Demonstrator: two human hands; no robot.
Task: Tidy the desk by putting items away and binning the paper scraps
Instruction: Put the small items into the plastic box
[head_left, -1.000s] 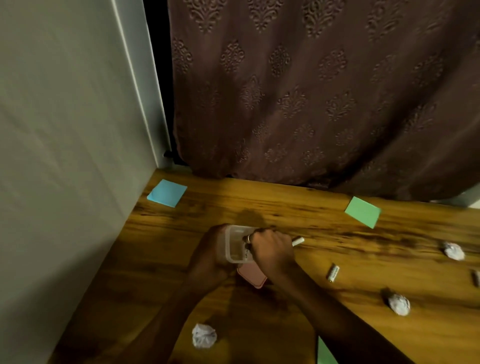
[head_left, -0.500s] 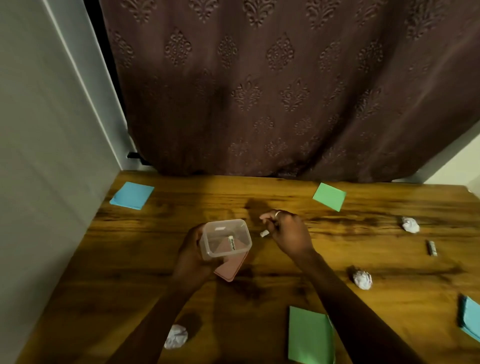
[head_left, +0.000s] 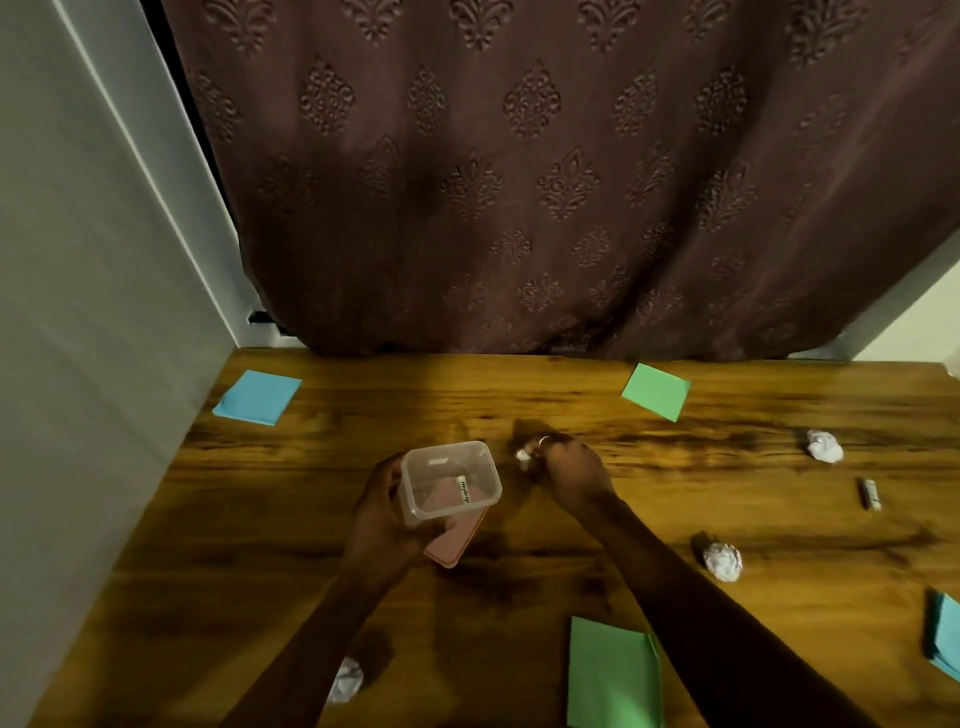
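My left hand (head_left: 382, 512) holds a clear plastic container (head_left: 449, 480) tilted above the wooden desk (head_left: 519, 587), with a pink lid (head_left: 451, 545) under it. One small white labelled stick (head_left: 463, 490) lies inside the container. My right hand (head_left: 569, 470) is just right of the container, its fingertips pinched on a small white piece (head_left: 522, 455). Crumpled paper balls lie at the right (head_left: 824, 446), centre right (head_left: 722, 560) and near the front edge (head_left: 347, 687). Another small stick (head_left: 870, 493) lies far right.
Sticky-note pads are scattered: blue (head_left: 258, 397) at the back left, green (head_left: 656, 390) at the back, green (head_left: 613, 675) at the front, blue-green (head_left: 945, 636) at the right edge. A brown curtain (head_left: 519, 182) hangs behind the desk; a wall (head_left: 78, 364) borders the left.
My right hand has come out of the container and moved right, now pinching a small white piece. One stick stays inside the container. The view has shifted right.
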